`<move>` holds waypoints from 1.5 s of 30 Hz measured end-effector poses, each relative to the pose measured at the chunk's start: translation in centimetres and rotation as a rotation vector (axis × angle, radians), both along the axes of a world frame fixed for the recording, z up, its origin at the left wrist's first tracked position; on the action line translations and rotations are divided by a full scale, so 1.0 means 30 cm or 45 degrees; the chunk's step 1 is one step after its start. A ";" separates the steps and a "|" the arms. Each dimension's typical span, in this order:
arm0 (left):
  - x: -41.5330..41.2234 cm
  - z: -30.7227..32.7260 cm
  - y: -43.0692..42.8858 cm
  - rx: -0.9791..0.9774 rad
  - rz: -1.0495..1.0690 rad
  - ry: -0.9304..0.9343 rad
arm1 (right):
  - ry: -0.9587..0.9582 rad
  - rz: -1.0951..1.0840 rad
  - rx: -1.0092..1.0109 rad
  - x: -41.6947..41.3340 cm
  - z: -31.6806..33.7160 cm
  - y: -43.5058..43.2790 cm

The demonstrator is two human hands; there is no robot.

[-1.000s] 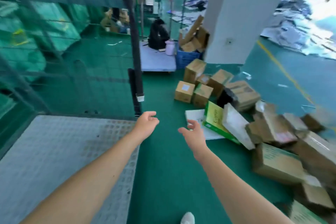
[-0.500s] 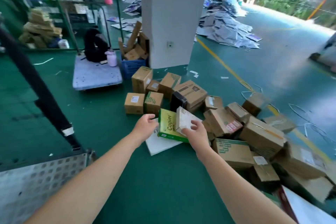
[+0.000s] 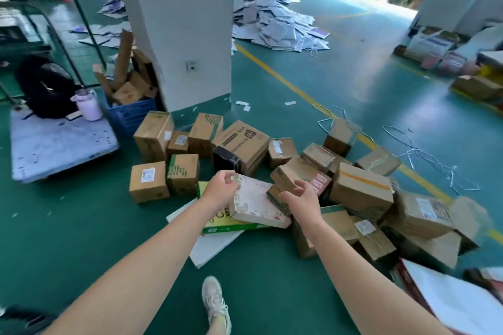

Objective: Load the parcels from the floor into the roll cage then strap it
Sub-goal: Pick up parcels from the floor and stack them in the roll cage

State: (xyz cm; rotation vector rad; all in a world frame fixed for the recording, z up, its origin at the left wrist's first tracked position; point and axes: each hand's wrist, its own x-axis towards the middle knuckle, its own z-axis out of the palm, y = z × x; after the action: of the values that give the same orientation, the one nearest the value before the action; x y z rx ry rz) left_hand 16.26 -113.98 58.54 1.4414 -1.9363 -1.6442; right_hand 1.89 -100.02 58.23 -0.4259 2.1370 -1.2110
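Far left, a grey flat trolley [image 3: 54, 144], then boxy brown cardboard parcels [image 3: 148, 181] on the glossy green floor [image 3: 81, 239]. Left hand [image 3: 220, 190] curls its fingers at the corner of a flat, scuffed white parcel [image 3: 255, 207]: gripping or just touching, can't tell. Right hand [image 3: 299, 198] hovers at its right edge, fingers loosely hooked, holding nothing

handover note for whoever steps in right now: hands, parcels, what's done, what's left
Left hand: fingers curled at the far corner of the flat white scuffed box; grip unclear.
Right hand: loosely curled, empty, by that box's right edge.
The box lies on a green-and-yellow flat carton, beside the pile of brown cardboard parcels on the green floor.
Roll cage out of view; nothing visibly loaded. To do: load everything, strap.
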 end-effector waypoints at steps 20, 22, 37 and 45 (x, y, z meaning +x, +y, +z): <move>-0.426 0.067 -0.923 -0.018 -0.105 -0.052 | -0.073 -0.092 -0.055 -0.369 0.005 -0.895; -0.457 0.050 -0.992 -0.009 -0.092 -0.056 | -0.091 -0.073 -0.053 -0.405 -0.004 -0.964; -0.939 -0.310 -1.572 0.150 0.096 -0.264 | -0.290 0.061 0.164 -0.937 -0.368 -1.601; -1.192 -0.740 -1.878 0.236 0.128 -0.436 | -0.419 0.084 0.343 -1.149 -0.823 -1.932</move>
State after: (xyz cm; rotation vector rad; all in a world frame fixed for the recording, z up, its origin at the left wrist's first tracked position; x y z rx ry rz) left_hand -19.49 -170.31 36.34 1.9705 -1.8738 -1.6568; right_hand -32.57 -157.97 33.55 -0.1629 1.9462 -0.8712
